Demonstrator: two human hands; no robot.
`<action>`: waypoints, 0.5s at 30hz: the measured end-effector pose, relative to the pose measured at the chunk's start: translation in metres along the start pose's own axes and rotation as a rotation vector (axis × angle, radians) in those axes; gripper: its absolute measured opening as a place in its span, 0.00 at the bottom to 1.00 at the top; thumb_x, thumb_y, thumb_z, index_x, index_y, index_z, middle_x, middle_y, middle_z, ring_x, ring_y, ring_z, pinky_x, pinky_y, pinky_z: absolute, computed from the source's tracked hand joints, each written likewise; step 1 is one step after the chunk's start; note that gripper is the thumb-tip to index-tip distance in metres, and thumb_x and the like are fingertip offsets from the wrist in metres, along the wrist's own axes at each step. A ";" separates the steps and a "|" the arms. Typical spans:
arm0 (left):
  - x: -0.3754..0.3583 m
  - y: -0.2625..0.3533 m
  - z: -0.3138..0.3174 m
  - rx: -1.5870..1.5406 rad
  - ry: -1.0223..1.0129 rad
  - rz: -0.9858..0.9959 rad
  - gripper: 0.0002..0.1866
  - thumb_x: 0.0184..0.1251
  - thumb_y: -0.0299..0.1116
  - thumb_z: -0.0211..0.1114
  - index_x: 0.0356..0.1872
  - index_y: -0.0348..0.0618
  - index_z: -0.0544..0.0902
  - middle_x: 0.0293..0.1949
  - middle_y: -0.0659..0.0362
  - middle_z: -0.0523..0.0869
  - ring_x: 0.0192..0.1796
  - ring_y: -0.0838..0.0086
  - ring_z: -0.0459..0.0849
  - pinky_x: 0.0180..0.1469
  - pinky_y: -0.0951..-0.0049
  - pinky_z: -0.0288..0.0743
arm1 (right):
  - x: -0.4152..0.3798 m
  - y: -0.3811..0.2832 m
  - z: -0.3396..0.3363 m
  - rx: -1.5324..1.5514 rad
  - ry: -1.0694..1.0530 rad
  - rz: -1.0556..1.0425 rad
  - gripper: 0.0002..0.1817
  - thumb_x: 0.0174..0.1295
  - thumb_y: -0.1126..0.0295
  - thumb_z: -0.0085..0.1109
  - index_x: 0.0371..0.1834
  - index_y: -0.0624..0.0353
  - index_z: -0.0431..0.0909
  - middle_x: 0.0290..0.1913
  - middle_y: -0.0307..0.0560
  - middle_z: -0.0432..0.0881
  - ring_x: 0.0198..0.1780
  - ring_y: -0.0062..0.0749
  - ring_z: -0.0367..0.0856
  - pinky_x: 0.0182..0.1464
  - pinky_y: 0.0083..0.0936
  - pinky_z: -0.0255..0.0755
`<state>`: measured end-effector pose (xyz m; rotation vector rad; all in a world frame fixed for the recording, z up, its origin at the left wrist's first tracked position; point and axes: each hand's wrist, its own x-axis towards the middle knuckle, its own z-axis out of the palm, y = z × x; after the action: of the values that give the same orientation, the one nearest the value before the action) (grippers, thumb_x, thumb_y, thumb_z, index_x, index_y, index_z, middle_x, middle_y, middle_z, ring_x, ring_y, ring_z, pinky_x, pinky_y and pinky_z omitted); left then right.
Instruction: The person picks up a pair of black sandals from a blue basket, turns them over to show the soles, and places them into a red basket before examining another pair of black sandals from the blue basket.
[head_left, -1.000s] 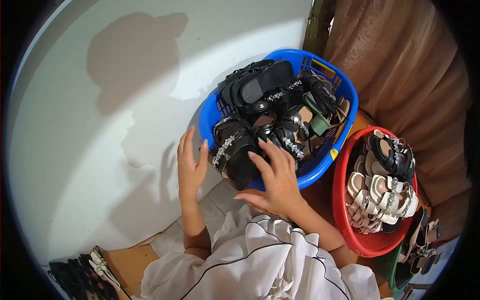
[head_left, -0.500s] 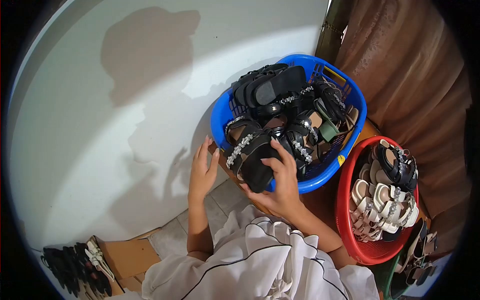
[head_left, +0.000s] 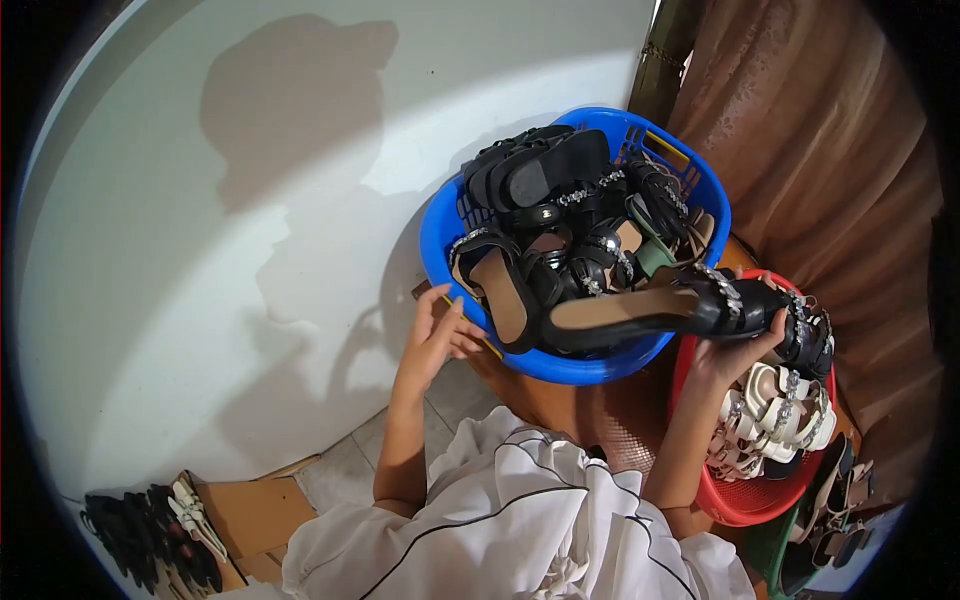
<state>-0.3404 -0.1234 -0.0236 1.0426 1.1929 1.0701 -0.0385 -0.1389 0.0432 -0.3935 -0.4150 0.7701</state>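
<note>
Head view, looking down: the right hand point(head_left: 728, 352) is gripping a black sandal point(head_left: 655, 308) by its jewelled strap end, holding it level over the gap between a blue basket point(head_left: 440, 235) and a red basket point(head_left: 685, 365). The left hand point(head_left: 440, 335), fingers loosely curled and holding nothing, is touching the blue basket's near rim. Gripped at one end only, the sandal could tip and drop, or its free end could be catching the heaped sandals point(head_left: 560, 215) and pulling some over the rim. A white wall point(head_left: 200, 250) is closing off the left, a brown curtain point(head_left: 820, 130) the right; open floor seems to be lying only near the knees, though this is partly hidden.
</note>
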 end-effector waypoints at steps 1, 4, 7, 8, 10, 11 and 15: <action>0.001 -0.005 0.002 -0.036 -0.063 -0.003 0.27 0.64 0.43 0.50 0.59 0.43 0.52 0.26 0.50 0.81 0.23 0.75 0.80 0.22 0.84 0.69 | 0.005 -0.001 -0.010 0.069 -0.003 0.042 0.29 0.54 0.48 0.45 0.53 0.57 0.64 0.44 0.59 0.72 0.47 0.44 0.71 0.51 0.39 0.67; -0.005 -0.007 0.015 -0.016 -0.171 -0.029 0.29 0.64 0.43 0.50 0.60 0.45 0.49 0.26 0.49 0.81 0.22 0.73 0.80 0.20 0.83 0.70 | 0.013 -0.001 -0.025 0.133 -0.002 0.154 0.29 0.54 0.47 0.43 0.49 0.59 0.67 0.44 0.60 0.72 0.46 0.47 0.71 0.50 0.43 0.67; -0.006 -0.007 0.033 -0.071 -0.116 -0.032 0.32 0.62 0.40 0.54 0.61 0.45 0.48 0.25 0.49 0.81 0.21 0.72 0.81 0.18 0.83 0.70 | 0.016 0.005 -0.036 0.163 -0.130 0.294 0.30 0.53 0.46 0.43 0.49 0.61 0.66 0.45 0.60 0.71 0.46 0.48 0.70 0.51 0.42 0.66; -0.006 -0.008 0.037 -0.079 -0.077 -0.020 0.32 0.62 0.40 0.55 0.61 0.45 0.48 0.25 0.49 0.81 0.21 0.72 0.81 0.18 0.83 0.70 | 0.014 0.007 -0.034 0.190 -0.150 0.355 0.31 0.53 0.45 0.43 0.49 0.61 0.65 0.45 0.59 0.70 0.46 0.47 0.70 0.51 0.42 0.65; -0.004 -0.014 0.040 -0.163 -0.055 0.005 0.35 0.59 0.38 0.58 0.61 0.43 0.47 0.25 0.51 0.80 0.21 0.72 0.81 0.20 0.83 0.72 | 0.014 0.015 -0.038 0.241 -0.209 0.387 0.32 0.53 0.45 0.42 0.50 0.62 0.65 0.45 0.59 0.71 0.47 0.47 0.69 0.51 0.42 0.65; -0.005 -0.016 0.042 -0.204 -0.042 0.016 0.36 0.58 0.37 0.60 0.60 0.42 0.47 0.25 0.52 0.80 0.22 0.72 0.81 0.20 0.83 0.73 | 0.012 0.018 -0.040 0.249 -0.211 0.395 0.32 0.53 0.45 0.43 0.51 0.63 0.64 0.46 0.59 0.71 0.47 0.48 0.69 0.51 0.42 0.65; -0.010 -0.020 0.056 -0.403 0.110 0.049 0.32 0.57 0.36 0.61 0.58 0.43 0.52 0.24 0.55 0.80 0.22 0.73 0.81 0.21 0.83 0.72 | 0.012 0.024 -0.047 0.233 -0.183 0.497 0.32 0.52 0.45 0.45 0.50 0.63 0.66 0.49 0.62 0.69 0.49 0.53 0.69 0.52 0.44 0.65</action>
<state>-0.2842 -0.1398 -0.0368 0.7087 0.9858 1.3541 -0.0212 -0.1235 -0.0060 -0.2067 -0.3965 1.3315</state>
